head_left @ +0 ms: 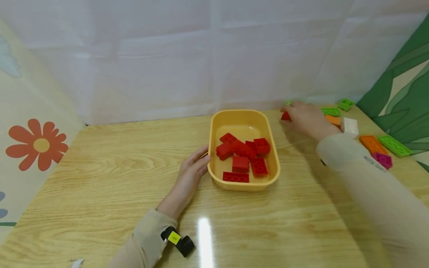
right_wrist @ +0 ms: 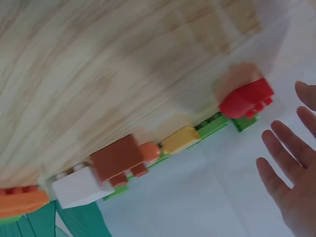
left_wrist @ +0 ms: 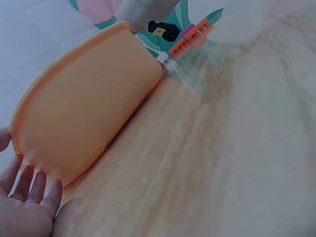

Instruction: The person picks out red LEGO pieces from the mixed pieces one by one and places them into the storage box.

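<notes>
My left hand (head_left: pixel 189 176) rests against the left side of a yellow plastic bin (head_left: pixel 244 185), its loosely extended fingers (left_wrist: pixel 37 187) at the outer wall. Several red toy bricks (head_left: pixel 240 163) lie inside the bin. To the bin's right, my right hand (head_left: pixel 306 119) reaches over the back of the table, close to a red brick (head_left: pixel 286 116). The right wrist view shows that red brick (right_wrist: pixel 247 97) on the table, with the spread fingers (right_wrist: pixel 291 145) apart from it. A green brick (right_wrist: pixel 244 122) sits beside the red one.
Along the back right lie a white brick (head_left: pixel 350 127), a brown brick (right_wrist: pixel 117 158), a yellow brick (right_wrist: pixel 180 140), an orange brick (head_left: pixel 373 144), a magenta brick (head_left: pixel 383 160) and a long green brick (head_left: pixel 394 145). A white sheet (head_left: pixel 151 63) hangs behind the table.
</notes>
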